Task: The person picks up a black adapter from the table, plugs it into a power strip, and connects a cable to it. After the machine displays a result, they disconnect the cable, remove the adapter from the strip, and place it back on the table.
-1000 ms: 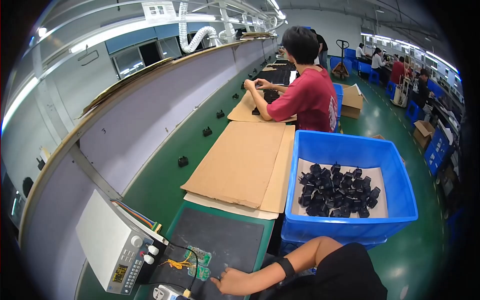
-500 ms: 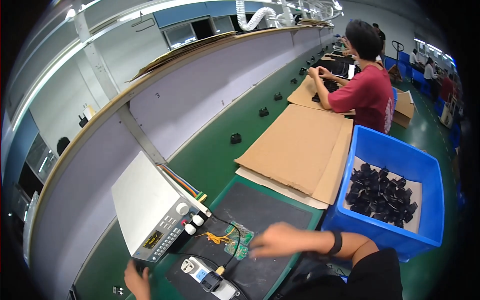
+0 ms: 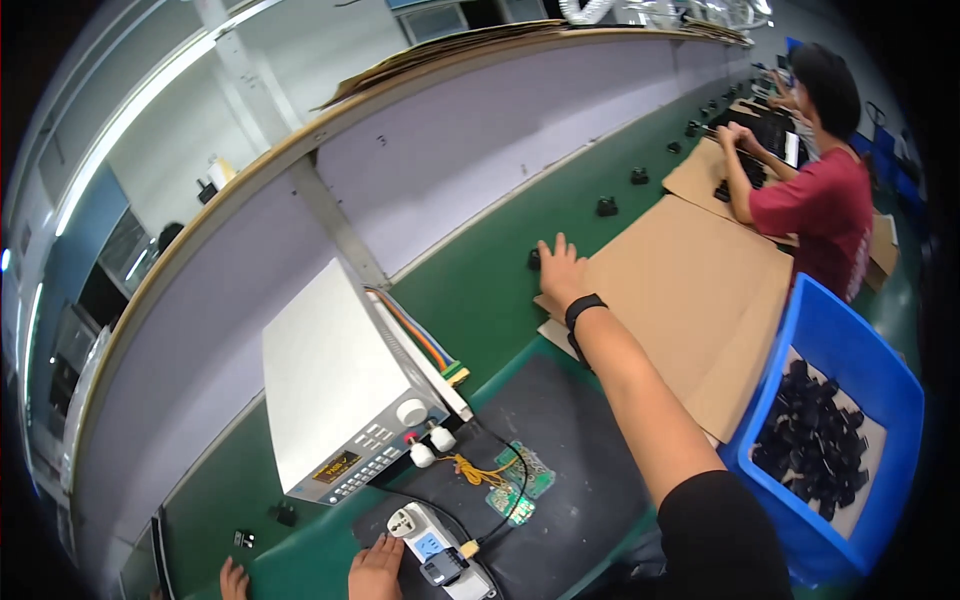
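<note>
My right hand (image 3: 562, 272) is stretched far out over the green bench, fingers spread, beside a small black power adapter (image 3: 534, 259) that it partly covers. My left hand (image 3: 376, 570) lies at the lower edge, fingers extended against the end of a white power strip (image 3: 415, 525). A black adapter (image 3: 443, 566) with a yellow-tipped cable plug (image 3: 469, 549) in it sits on the strip. On the dark mat lie green circuit boards (image 3: 522, 475) with a yellow wire bundle (image 3: 480, 471). The white test instrument (image 3: 345, 385) stands behind the strip, its small screen lit.
Another person's hand (image 3: 233, 580) shows at the lower left, near two black adapters (image 3: 285, 514). Cardboard sheets (image 3: 690, 290) cover the bench on the right. Beside them stands a blue bin (image 3: 850, 340) of black adapters. A co-worker in red (image 3: 815, 200) sits beyond, handling dark parts.
My right hand has gone from beside the circuit boards to the adapter farther up the bench. My left hand has shifted right to the power strip. The view has turned.
</note>
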